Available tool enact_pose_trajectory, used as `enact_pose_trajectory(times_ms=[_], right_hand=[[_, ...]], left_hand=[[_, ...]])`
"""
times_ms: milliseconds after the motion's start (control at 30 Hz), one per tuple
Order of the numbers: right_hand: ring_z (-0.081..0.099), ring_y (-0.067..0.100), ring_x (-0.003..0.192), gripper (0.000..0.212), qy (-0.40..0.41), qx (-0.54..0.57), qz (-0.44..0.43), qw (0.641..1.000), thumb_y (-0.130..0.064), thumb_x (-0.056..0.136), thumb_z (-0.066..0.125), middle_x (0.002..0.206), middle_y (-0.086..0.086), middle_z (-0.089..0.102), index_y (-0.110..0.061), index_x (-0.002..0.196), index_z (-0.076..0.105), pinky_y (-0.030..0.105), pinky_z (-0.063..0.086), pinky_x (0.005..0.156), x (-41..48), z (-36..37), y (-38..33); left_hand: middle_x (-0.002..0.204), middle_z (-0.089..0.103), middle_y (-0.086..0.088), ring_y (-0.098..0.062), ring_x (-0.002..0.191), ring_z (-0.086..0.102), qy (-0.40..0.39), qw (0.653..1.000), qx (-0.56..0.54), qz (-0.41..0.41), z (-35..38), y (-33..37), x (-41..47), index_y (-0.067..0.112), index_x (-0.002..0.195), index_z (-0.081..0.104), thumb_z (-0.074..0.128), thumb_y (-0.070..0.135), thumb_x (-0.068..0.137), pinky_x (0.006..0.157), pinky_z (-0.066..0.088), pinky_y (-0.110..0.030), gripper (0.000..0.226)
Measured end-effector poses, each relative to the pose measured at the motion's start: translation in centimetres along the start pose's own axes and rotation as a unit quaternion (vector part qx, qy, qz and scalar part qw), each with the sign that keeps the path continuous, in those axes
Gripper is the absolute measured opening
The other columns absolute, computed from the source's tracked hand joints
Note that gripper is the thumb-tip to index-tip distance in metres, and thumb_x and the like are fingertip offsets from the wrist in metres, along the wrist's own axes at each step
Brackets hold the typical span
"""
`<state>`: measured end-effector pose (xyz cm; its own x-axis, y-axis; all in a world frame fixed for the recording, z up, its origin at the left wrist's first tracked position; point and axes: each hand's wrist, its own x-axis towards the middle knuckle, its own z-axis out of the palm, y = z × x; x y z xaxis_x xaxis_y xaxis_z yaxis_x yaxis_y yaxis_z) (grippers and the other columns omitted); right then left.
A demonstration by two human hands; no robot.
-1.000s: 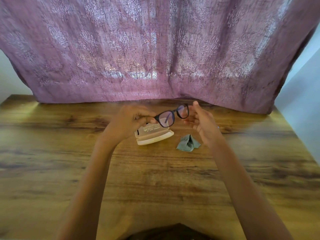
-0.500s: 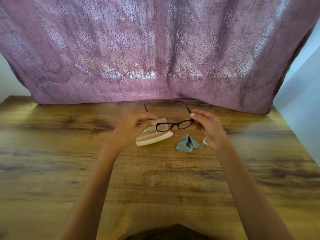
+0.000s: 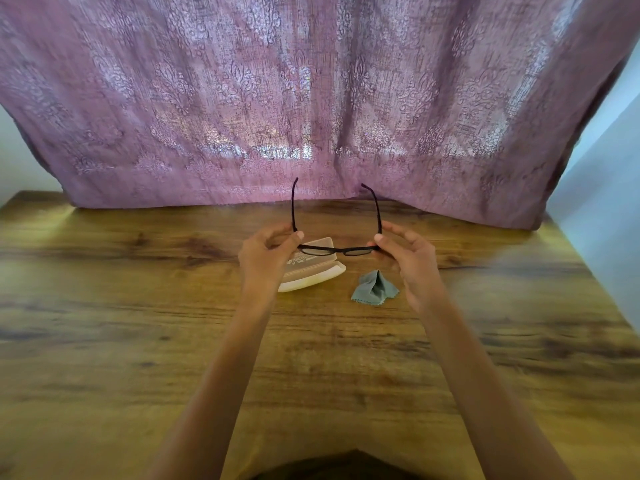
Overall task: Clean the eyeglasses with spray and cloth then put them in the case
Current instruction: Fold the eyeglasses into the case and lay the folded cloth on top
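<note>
Left hand (image 3: 266, 252) and right hand (image 3: 412, 261) pinch eyeglasses (image 3: 337, 251) at frame ends above case (image 3: 311, 275), temples unfolded. Cloth (image 3: 375, 289) beside case. Folding, casing remain.

Centre: cream hard-shell glasses case (image 3: 313, 277) blocks you.
Right: crumpled grey-green cloth (image 3: 375, 291); narrow gap btw them.
Back: mauve patterned curtain (image 3: 311, 109) stops you.

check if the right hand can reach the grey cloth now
Probably yes: the cloth lies uncovered on the table near the right hand, though that hand pinches the eyeglasses and must release them first.
</note>
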<state>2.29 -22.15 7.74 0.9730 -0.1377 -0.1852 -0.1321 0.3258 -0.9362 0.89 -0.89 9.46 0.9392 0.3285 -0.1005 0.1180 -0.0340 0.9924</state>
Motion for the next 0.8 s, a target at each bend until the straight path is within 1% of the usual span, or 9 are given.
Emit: enact_pose_trajectory(times_ms=[67,133,200,333,467,533,600,700,800], right_hand=[[0.071,0.017,0.082,0.028,0.005,-0.018,-0.006,1.000,0.003,0.087,0.066,0.095,0.018,0.072,-0.003,0.115,0.066,0.021,0.058,0.072,0.0,0.0,0.2],[0.072,0.019,0.084,0.023,0.016,-0.068,-0.018,0.997,0.000,0.086,0.068,0.091,0.015,0.074,-0.001,0.109,0.070,0.025,0.058,0.079,0.1,-0.2,0.6],[0.072,0.020,0.085,0.015,0.020,-0.120,-0.024,0.992,-0.005,0.085,0.072,0.087,0.008,0.076,-0.006,0.100,0.074,0.029,0.057,0.083,0.1,-0.2,0.8],[0.073,0.016,0.084,0.009,-0.001,-0.169,-0.036,0.985,-0.012,0.083,0.076,0.086,0.001,0.077,-0.015,0.091,0.077,0.030,0.058,0.084,0.1,-0.2,0.9],[0.072,0.014,0.083,0.007,-0.031,-0.195,-0.034,0.980,-0.015,0.083,0.076,0.086,0.000,0.077,-0.017,0.090,0.079,0.027,0.057,0.082,0.1,-0.4,0.8],[0.073,0.014,0.082,0.007,-0.044,-0.200,-0.030,0.978,-0.016,0.083,0.076,0.086,-0.001,0.077,-0.019,0.088,0.079,0.024,0.056,0.078,0.0,-0.4,0.7],[0.073,0.014,0.081,0.007,-0.053,-0.200,-0.029,0.978,-0.014,0.084,0.075,0.086,0.000,0.077,-0.020,0.086,0.079,0.022,0.056,0.075,-0.1,-0.3,0.7],[0.073,0.017,0.085,0.008,-0.063,-0.200,-0.030,0.977,-0.013,0.084,0.075,0.087,0.001,0.077,-0.020,0.086,0.079,0.024,0.057,0.079,0.0,-0.3,0.8],[0.073,0.018,0.087,0.008,-0.068,-0.200,-0.030,0.977,-0.013,0.084,0.075,0.088,0.001,0.077,-0.019,0.088,0.079,0.024,0.057,0.080,-0.1,-0.3,0.9]], left_hand=[[0.090,0.074,0.001,-0.015,0.085,0.072,0.004,1.000,-0.003,-0.004,0.0,-0.2,0.2,0.019,0.102,0.071,0.077,0.018,0.078,0.081,0.057,-0.028,0.025],[0.089,0.074,0.000,-0.015,0.082,0.072,0.007,1.000,-0.001,-0.005,0.0,-0.3,0.2,0.017,0.102,0.072,0.077,0.016,0.078,0.081,0.057,-0.028,0.025],[0.087,0.074,0.002,-0.011,0.077,0.072,0.009,1.000,0.004,-0.003,0.1,-0.4,0.2,0.015,0.103,0.072,0.076,0.015,0.078,0.081,0.057,-0.028,0.025],[0.083,0.073,0.007,-0.008,0.074,0.071,0.016,1.000,0.013,0.000,-0.1,-0.7,0.3,0.022,0.097,0.073,0.075,0.015,0.079,0.079,0.056,-0.024,0.020],[0.080,0.073,0.008,0.000,0.064,0.068,0.018,1.000,0.017,-0.002,-0.4,-0.8,0.5,0.017,0.100,0.073,0.076,0.014,0.078,0.067,0.055,-0.013,0.022],[0.079,0.072,0.010,0.001,0.063,0.067,0.018,1.000,0.025,-0.004,-0.6,-0.9,0.7,0.018,0.099,0.073,0.076,0.014,0.078,0.065,0.054,-0.012,0.021],[0.080,0.072,0.012,0.000,0.064,0.068,0.017,0.999,0.037,-0.007,-0.8,-0.9,0.8,0.019,0.099,0.074,0.076,0.016,0.078,0.069,0.055,-0.015,0.021],[0.085,0.074,0.010,-0.002,0.070,0.069,0.007,0.999,0.048,-0.007,-1.1,-1.0,0.9,0.019,0.100,0.073,0.075,0.018,0.079,0.075,0.056,-0.020,0.021],[0.085,0.073,0.010,-0.008,0.077,0.070,0.001,0.999,0.051,-0.006,-1.2,-1.0,0.8,0.027,0.090,0.074,0.074,0.017,0.080,0.083,0.056,-0.027,0.015]])
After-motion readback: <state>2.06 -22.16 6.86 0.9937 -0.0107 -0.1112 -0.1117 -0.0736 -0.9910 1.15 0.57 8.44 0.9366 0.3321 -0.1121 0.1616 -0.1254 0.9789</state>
